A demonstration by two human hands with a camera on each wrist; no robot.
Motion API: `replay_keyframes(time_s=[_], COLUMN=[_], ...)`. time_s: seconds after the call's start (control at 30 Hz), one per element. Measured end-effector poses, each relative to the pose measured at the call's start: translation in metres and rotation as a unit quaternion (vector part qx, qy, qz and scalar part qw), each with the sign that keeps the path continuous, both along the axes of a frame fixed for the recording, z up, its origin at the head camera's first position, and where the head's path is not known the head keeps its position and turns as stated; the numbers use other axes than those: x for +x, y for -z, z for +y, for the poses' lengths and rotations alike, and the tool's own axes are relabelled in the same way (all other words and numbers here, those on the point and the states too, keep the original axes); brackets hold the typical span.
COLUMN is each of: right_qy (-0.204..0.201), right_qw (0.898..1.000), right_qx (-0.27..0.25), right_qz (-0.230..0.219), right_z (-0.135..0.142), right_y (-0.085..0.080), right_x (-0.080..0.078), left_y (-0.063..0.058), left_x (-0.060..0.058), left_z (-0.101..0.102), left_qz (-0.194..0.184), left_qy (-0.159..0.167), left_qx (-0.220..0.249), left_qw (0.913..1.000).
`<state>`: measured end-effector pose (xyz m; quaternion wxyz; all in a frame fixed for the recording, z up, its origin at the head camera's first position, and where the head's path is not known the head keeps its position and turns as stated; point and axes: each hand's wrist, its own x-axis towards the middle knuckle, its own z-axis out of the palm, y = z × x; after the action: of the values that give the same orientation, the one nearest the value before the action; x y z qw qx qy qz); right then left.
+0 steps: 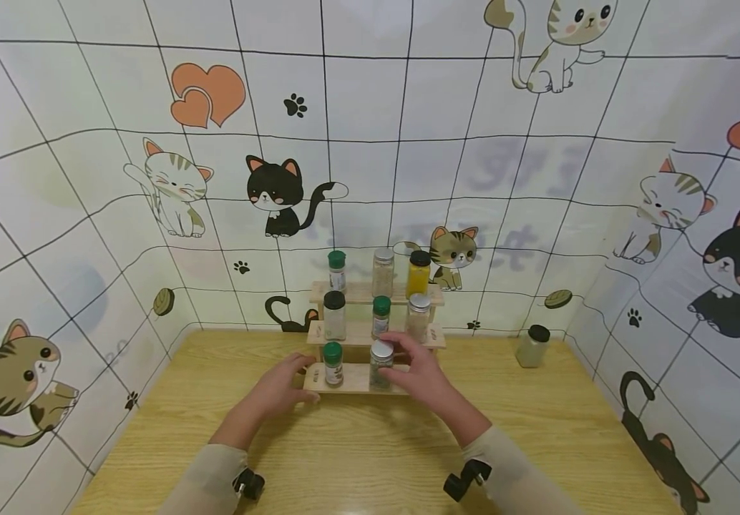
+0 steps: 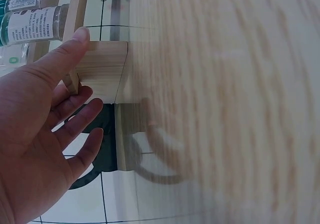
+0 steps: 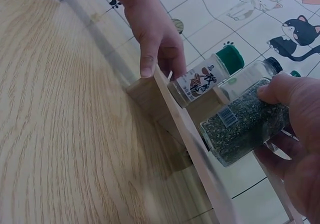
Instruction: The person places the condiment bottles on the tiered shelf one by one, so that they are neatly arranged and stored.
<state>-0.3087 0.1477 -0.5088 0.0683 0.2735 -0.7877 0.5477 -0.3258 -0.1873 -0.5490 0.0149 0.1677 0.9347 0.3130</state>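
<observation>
My right hand [image 1: 418, 368] pinches a glass spice jar [image 3: 245, 121] with a silver lid, full of dried green flakes, between thumb and fingers. The jar is upright over the front step of a three-step wooden spice rack [image 1: 353, 385], its base close to the board in the right wrist view. My left hand [image 1: 280, 386] holds the left end of that front step, thumb at the front edge and one finger behind the board [image 2: 72, 81]. A green-lidded spice jar [image 1: 333, 365] with a printed label stands on the same step, between the hands.
Several jars stand on the upper steps, among them a black-lidded yellow jar [image 1: 419, 273] and a silver-lidded jar [image 1: 383, 272]. A black-lidded jar [image 1: 532, 347] stands apart on the wooden table [image 1: 370, 458], far right. A cat-print sheet [image 1: 370, 164] encloses the table's back and sides.
</observation>
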Motion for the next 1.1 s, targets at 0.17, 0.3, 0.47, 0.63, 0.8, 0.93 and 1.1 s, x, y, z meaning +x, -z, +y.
replay_keyframes(time_s=[0.17,0.3,0.47,0.63,0.8,0.93,1.1], right_qy=[-0.002,-0.002,-0.004,-0.011,-0.011,-0.005,0.016], right_qw=[1.000,0.999,0.998,0.998,0.998,0.998,0.998], right_qx=[0.003,0.006,0.006,0.004,0.004,0.014,0.024], right_qz=[-0.019,-0.037,-0.056,-0.062,-0.070,-0.062,-0.056], right_z=[-0.0030,-0.0034,-0.0029,-0.0026,-0.0016,-0.0005,0.0028], right_y=[0.0026,0.0050,0.0043,0.0049,0.0062,0.0056,0.0049], right_x=[-0.0014,-0.0018,-0.0007,-0.0014,-0.0031,-0.0026,-0.0007], left_y=[0.0004,0.0006,0.0011,0.0001,0.0005,0.0026,0.0030], left_x=[0.0011,0.0023,0.0018,0.0006,-0.0007,-0.0020,-0.0025], left_z=[0.0005,0.0008,0.0001,-0.0010,-0.0018,-0.0013,-0.0005], left_qz=[-0.001,-0.001,-0.001,0.004,0.003,-0.002,-0.005], left_qy=[-0.001,-0.002,-0.004,-0.001,0.001,0.000,-0.003], left_qx=[-0.003,-0.002,0.001,0.001,-0.002,-0.005,0.001], left_qw=[1.0000,1.0000,1.0000,1.0000,1.0000,1.0000,1.0000])
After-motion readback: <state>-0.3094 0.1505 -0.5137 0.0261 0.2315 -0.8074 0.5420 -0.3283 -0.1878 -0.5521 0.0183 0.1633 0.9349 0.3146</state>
